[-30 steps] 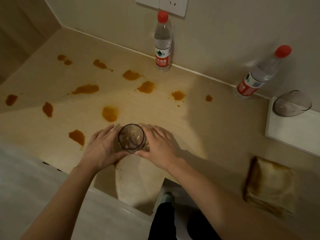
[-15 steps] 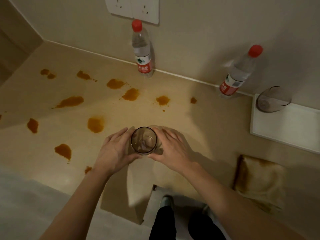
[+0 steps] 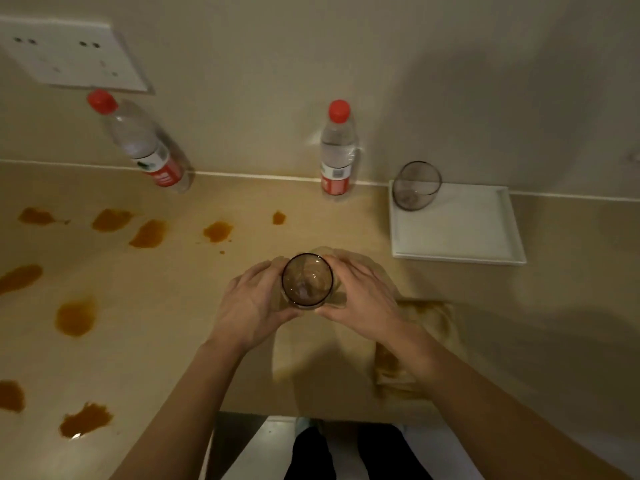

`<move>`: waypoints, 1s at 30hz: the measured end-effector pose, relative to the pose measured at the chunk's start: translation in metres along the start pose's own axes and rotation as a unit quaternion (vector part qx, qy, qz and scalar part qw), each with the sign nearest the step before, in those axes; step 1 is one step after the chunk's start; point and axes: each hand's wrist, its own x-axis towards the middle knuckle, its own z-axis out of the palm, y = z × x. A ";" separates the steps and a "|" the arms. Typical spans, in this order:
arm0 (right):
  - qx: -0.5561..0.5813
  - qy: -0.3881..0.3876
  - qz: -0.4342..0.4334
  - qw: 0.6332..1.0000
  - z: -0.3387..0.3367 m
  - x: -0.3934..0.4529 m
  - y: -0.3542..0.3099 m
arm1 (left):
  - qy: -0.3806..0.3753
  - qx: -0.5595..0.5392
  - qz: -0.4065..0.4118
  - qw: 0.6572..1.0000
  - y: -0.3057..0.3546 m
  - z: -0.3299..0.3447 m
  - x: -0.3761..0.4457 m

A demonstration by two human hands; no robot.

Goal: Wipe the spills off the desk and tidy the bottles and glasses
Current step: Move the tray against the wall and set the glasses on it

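A smoky drinking glass (image 3: pixel 307 280) stands upright near the desk's front edge, held between my left hand (image 3: pixel 252 304) and my right hand (image 3: pixel 360 303), one on each side. Several orange-brown spills (image 3: pixel 75 317) dot the beige desk (image 3: pixel 166 344) to the left. Two clear water bottles with red caps and labels stand at the back wall, one on the left (image 3: pixel 142 147) and one in the middle (image 3: pixel 337 150). A second glass (image 3: pixel 415 187) sits on the back left corner of a white tray (image 3: pixel 460 233). A stained folded cloth (image 3: pixel 426 341) lies partly under my right forearm.
A white wall socket plate (image 3: pixel 69 53) is mounted above the left bottle. The desk's front edge (image 3: pixel 311 414) runs just below my forearms, with my dark trouser legs (image 3: pixel 346 452) and the pale floor beneath.
Both hands have carried the glass to the right, toward the tray, and my view has swung right with them. The cloth now lies under my right forearm.
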 end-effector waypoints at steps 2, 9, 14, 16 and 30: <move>0.000 0.017 0.016 1.000 -0.017 -0.007 0.021 | -0.002 -0.006 0.017 1.000 0.023 0.010 0.015; -0.002 0.034 0.049 0.998 -0.069 -0.021 0.087 | -0.013 -0.020 0.043 0.999 0.093 0.039 0.063; -0.009 0.042 0.064 0.997 -0.097 -0.027 0.130 | -0.028 -0.015 0.060 0.998 0.135 0.060 0.093; -0.004 0.044 0.071 0.996 -0.107 -0.029 0.149 | -0.029 -0.013 0.066 0.997 0.152 0.070 0.105; 0.008 0.059 0.083 0.995 -0.158 -0.025 0.235 | -0.031 -0.017 0.046 0.998 0.221 0.125 0.164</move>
